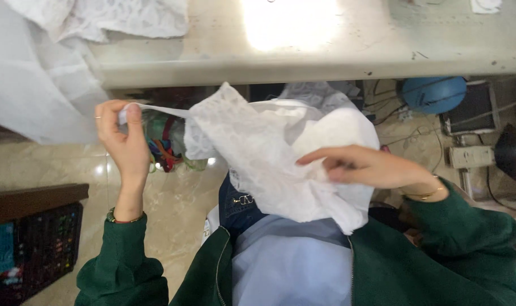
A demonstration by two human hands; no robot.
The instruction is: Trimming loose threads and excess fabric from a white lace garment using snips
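A white lace garment with padded cups hangs in the air in front of my chest, below the table edge. My left hand pinches the end of its thin white strap and pulls it out to the left. My right hand grips the right side of the garment, fingers pressed into the fabric. Both arms wear dark green sleeves. A ring sits on a left finger and bracelets circle both wrists.
A pale worktable runs across the top, with more white lace fabric piled at its left and draping over the edge. Beneath it are coloured straps, a blue round object, cables and a power strip. A dark crate stands lower left.
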